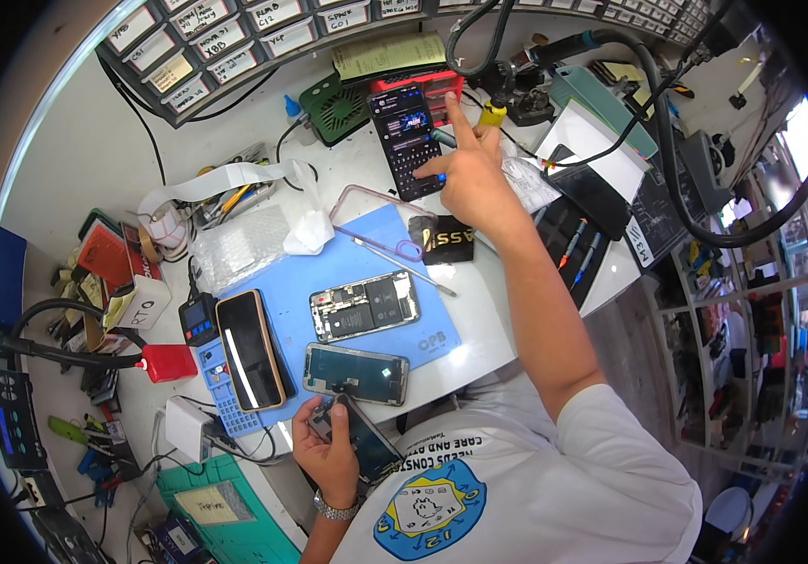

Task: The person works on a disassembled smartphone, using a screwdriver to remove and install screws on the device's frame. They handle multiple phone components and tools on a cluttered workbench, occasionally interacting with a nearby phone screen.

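Note:
My left hand point(329, 446), with a watch on its wrist, grips a detached phone screen point(374, 449) near the table's front edge, its inner side showing. Away at the back, my right hand point(474, 179) is over a lit phone point(395, 136) with an on-screen keyboard; one finger touches the keys and another stretches upward. A slim pen-like tool with a teal end point(442, 138) sticks out of that hand; its kind is unclear. Between the hands, an opened phone point(365, 305) shows its battery and boards on a blue mat point(432, 329). Another detached screen point(355, 374) lies nearer me.
A phone in a brown case point(252, 350) lies at the mat's left. Tweezers point(404, 266) and a clear phone case point(366, 199) are behind the opened phone. Screwdrivers point(573, 244) lie at right. Bubble wrap point(240, 249), cables and labelled drawers point(221, 39) surround the bench.

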Tool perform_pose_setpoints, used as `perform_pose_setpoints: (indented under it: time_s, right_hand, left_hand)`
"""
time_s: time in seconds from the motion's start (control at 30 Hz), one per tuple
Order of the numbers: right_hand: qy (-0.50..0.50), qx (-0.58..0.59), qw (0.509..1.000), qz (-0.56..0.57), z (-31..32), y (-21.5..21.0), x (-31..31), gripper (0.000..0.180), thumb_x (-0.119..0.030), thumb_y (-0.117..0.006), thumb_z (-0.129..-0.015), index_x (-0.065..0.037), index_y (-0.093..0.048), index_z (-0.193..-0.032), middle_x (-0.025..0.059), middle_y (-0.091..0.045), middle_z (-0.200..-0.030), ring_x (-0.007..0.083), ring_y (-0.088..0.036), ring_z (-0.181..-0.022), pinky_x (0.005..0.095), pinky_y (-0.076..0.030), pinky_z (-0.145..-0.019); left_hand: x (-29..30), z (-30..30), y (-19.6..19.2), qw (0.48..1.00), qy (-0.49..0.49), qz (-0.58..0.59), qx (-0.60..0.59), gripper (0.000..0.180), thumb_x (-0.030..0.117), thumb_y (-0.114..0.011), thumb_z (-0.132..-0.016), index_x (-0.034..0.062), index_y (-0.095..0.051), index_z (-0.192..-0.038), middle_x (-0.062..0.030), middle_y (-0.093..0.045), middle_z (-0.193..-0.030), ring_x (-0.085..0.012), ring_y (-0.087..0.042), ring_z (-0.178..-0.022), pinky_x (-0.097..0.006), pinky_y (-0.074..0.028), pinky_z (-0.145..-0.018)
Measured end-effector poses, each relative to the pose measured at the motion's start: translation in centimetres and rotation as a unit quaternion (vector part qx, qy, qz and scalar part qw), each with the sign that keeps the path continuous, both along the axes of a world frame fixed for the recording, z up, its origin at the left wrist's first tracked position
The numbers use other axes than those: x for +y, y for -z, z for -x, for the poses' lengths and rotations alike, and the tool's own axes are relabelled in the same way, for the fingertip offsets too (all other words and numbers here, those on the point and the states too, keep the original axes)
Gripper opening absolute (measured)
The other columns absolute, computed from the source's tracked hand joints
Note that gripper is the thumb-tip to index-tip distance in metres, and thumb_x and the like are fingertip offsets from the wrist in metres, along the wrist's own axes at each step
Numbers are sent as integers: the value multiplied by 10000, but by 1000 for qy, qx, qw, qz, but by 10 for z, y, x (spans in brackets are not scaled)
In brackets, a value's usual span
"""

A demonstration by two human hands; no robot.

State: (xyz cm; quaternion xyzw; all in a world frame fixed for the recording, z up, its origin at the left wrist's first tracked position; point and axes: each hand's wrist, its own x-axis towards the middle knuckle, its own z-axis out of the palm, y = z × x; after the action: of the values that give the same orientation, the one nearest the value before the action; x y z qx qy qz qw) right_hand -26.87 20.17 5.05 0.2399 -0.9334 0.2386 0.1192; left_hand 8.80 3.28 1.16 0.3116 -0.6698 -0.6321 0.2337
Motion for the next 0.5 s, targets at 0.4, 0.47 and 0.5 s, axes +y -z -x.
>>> perform_pose_setpoints:
  time_s: [0.4,0.47,0.5]
  right_hand:
    - [55,10,998,-11,0,-1,1,521,96,-735,-640,-237,-895,-1008,168,-238,-1767,421,-452,-1272,438,-375,-1183]
    - [66,7,998,-22,4,3,6,484,83,-746,-636,-225,-897,-978,170,-265,-1757,424,-447,-1272,441,-381,-1172]
    - [72,5,997,-27,5,4,7,465,76,-752,-634,-219,-898,-963,170,-278,-1752,425,-445,-1272,442,-383,-1167]
  left_hand:
    - [0,-1,-1,1000,-1,-6,0,347,27,-762,-985,-65,-610,-1283,-111,-702,-1140,-122,-671,-1009,-244,-528,-899]
    - [-1,-1,2,1000,1,0,-3,350,30,-764,-984,-65,-610,-1284,-109,-698,-1144,-122,-667,-1014,-245,-524,-904]
    - [-1,-1,2,1000,1,-2,-3,351,31,-765,-983,-65,-611,-1283,-108,-698,-1145,-123,-666,-1015,-244,-523,-905]
